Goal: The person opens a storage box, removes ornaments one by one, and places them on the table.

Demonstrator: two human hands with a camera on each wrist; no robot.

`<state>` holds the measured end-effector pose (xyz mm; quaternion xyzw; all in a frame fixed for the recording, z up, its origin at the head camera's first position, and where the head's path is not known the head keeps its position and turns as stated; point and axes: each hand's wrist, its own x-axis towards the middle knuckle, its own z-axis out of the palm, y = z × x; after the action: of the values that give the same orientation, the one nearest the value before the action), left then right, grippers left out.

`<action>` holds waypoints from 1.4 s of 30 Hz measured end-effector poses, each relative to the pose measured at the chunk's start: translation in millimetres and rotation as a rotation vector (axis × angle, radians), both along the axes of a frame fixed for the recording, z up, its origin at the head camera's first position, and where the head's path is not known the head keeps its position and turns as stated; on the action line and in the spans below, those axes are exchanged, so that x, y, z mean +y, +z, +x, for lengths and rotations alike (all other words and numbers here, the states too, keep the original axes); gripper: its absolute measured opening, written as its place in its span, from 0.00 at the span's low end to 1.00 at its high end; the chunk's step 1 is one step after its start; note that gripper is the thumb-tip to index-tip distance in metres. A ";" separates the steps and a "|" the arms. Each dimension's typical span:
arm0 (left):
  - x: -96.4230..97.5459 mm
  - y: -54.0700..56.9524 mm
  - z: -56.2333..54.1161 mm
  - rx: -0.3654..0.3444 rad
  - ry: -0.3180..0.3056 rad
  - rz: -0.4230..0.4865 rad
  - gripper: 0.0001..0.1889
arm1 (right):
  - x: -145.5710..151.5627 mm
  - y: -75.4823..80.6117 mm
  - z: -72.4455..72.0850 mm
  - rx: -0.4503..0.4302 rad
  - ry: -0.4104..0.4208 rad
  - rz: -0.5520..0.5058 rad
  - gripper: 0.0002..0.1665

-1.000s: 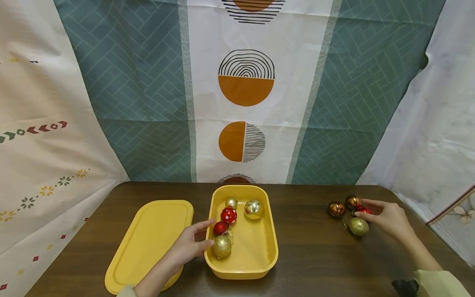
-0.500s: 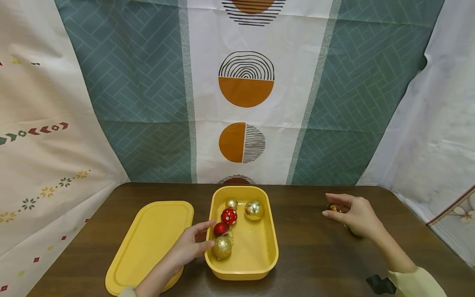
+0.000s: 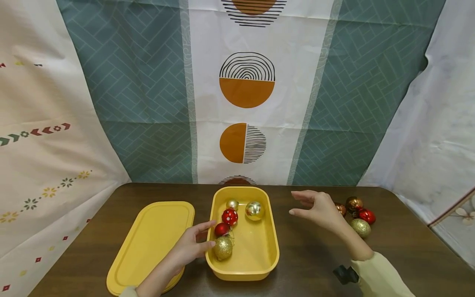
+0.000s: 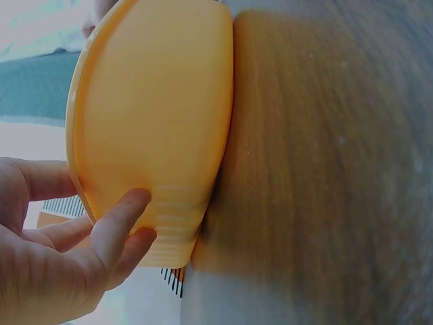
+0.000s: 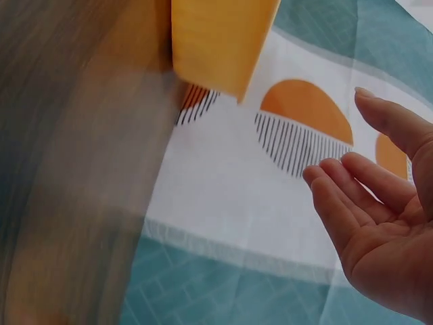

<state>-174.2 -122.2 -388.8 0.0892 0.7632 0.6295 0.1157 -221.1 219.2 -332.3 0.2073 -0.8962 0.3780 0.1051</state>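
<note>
A yellow plastic box (image 3: pixel 256 243) stands upright on the table. My left hand (image 3: pixel 189 245) grips its left wall; in the left wrist view some fingers (image 4: pixel 122 217) lie on the outer side and others go over the rim. Inside the box are a glittery gold ball (image 3: pixel 223 247), a red ball (image 3: pixel 222 229), a polka-dot red ball (image 3: pixel 229 216), a small gold ball (image 3: pixel 232 204) and a shiny gold ball (image 3: pixel 254 210). To the right of the box, my right hand (image 3: pixel 320 210) is raised with nothing in it, fingers and thumb apart.
On the right lie two bronze balls (image 3: pixel 354 203), one partly behind my right hand, a red ball (image 3: pixel 367 215) and a glittery gold ball (image 3: pixel 360 227). A yellow lid (image 3: pixel 156 239) lies flat on the left. A patterned cloth (image 3: pixel 148 82) hangs behind the table (image 3: pixel 304 264).
My right hand has left the cluster of balls and moved left toward the box, without a ball. The left hand keeps its place on the box.
</note>
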 end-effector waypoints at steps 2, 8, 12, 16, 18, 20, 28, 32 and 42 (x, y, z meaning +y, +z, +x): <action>0.0 0.3 0.5 0.000 0.000 0.003 0.30 | -7.0 -0.9 -3.8 -0.019 0.018 -0.005 0.29; 0.6 0.2 0.4 -0.005 0.025 -0.024 0.30 | -28.5 -7.4 -15.1 -0.039 0.063 0.011 0.29; 0.9 0.1 -0.1 -0.008 0.033 -0.040 0.30 | -43.4 -13.3 -23.2 -0.032 0.093 0.019 0.28; 1.1 0.3 -0.2 -0.009 0.031 -0.045 0.30 | -55.5 -18.8 -30.8 -0.018 0.120 0.046 0.28; 1.1 0.5 -0.1 -0.009 0.032 -0.046 0.30 | -60.8 -21.1 -33.8 -0.004 0.118 0.074 0.29; 1.2 0.6 0.0 -0.009 0.035 -0.046 0.30 | -65.9 -23.1 -36.4 0.005 0.113 0.101 0.29; 1.6 1.0 0.4 -0.009 0.035 -0.043 0.30 | -82.4 -27.6 -43.0 0.094 0.110 0.255 0.29; 1.5 0.9 0.5 -0.006 0.031 -0.039 0.30 | -88.6 -27.8 -45.1 0.138 0.111 0.317 0.29; 1.3 0.7 0.7 -0.010 0.036 -0.036 0.30 | -102.1 -26.8 -49.4 0.113 0.061 0.426 0.18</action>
<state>-173.5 -120.9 -388.1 0.0703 0.7752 0.6181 0.1099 -270.5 117.1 -359.1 0.2729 -0.9417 0.1707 0.0974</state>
